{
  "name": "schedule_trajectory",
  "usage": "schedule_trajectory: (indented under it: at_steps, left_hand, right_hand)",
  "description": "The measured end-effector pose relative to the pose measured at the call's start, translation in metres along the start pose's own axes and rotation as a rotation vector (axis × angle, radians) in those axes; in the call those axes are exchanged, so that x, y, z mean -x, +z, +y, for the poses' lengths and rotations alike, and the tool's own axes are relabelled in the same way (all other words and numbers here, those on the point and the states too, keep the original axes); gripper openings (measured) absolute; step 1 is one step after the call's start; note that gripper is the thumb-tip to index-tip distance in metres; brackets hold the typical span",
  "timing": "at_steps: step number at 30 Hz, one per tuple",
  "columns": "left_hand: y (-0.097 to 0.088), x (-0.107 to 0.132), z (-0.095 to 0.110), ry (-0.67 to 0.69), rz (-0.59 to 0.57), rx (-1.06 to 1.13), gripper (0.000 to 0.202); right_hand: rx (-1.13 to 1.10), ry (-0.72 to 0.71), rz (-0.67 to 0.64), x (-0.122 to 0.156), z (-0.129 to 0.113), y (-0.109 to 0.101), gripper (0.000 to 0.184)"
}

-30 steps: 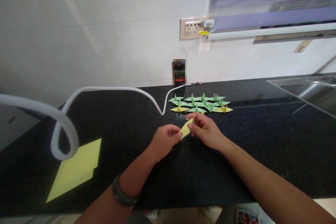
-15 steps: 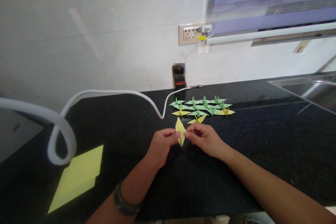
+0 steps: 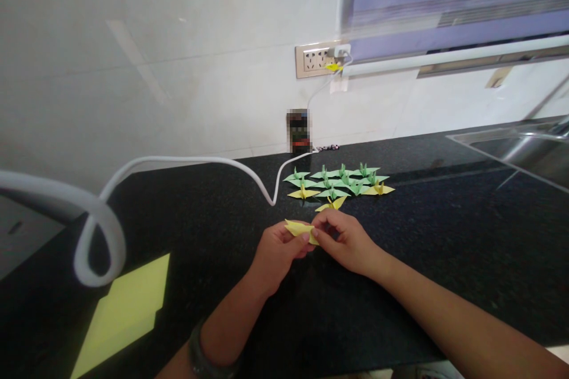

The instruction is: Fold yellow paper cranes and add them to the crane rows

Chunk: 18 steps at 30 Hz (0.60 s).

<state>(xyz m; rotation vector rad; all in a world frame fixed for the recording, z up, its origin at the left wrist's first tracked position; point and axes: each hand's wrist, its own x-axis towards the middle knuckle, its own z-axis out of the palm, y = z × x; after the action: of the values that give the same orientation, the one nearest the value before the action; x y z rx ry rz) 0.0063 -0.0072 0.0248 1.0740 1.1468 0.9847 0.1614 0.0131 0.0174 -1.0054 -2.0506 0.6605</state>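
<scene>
A small folded yellow paper (image 3: 297, 227) is held just above the dark counter, lying nearly sideways between both hands. My left hand (image 3: 280, 251) pinches its lower side with the thumb on top and fingers beneath. With thumb and fingertips, my right hand (image 3: 344, 240) grips its right end. Right behind that hand sits a yellow paper crane (image 3: 332, 204), partly covered by the knuckles. Beyond it stand several green paper cranes (image 3: 342, 176) in rows, with a yellow crane (image 3: 303, 192) at the left and another yellow crane (image 3: 379, 188) at the right.
Yellow paper sheets (image 3: 124, 308) lie at the left of the black counter (image 3: 213, 213). A thick white cable (image 3: 200, 159) loops across the left side. A phone-like device (image 3: 299, 130) leans on the wall below a socket (image 3: 315, 59). At the right is a sink (image 3: 533, 148).
The folded yellow paper has turned from upright to nearly sideways in the hands. Both hands still hold it. The whole view has shifted slightly.
</scene>
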Motion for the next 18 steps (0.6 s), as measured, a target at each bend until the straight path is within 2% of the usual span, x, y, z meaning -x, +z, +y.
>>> schedule_trajectory:
  at_steps: [5, 10, 18]
  left_hand:
    - [-0.0023, -0.0006, -0.0027, 0.09, 0.04, -0.026, 0.024]
    - [-0.0017, -0.0015, -0.0054, 0.067, 0.054, 0.013, 0.025]
    - [0.0012, -0.0004, -0.0019, 0.054, 0.04, 0.062, 0.024]
  right_hand:
    - [-0.044, -0.031, -0.008, -0.0003, -0.0037, -0.0017, 0.01]
    - [-0.073, -0.053, -0.025, -0.0016, -0.0042, -0.0058, 0.011]
    - [-0.288, 0.11, -0.018, -0.0027, 0.0019, -0.0029, 0.01]
